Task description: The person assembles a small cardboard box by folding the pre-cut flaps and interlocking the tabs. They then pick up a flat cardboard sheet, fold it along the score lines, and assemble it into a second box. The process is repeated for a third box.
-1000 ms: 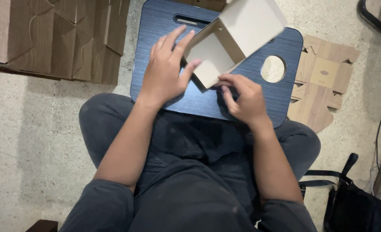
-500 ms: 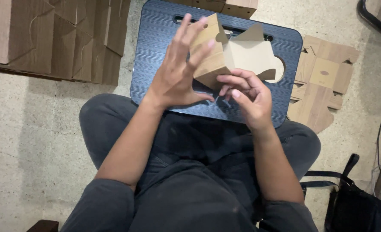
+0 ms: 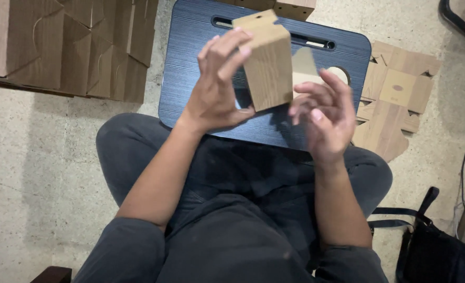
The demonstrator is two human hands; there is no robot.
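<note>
Care suits the left hand gripping the cardboard box while the open right hand beside it presses the flap squarely.

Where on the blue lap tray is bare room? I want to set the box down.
Bare: the lap tray's left part, between its left edge and the left hand. Crowded: the middle under the box, and by the right hand.

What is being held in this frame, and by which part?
The left hand grips a folded brown cardboard box by its left side and lower corner, above the dark lap tray. The right hand is at its open flap; contact is blurred.
</note>
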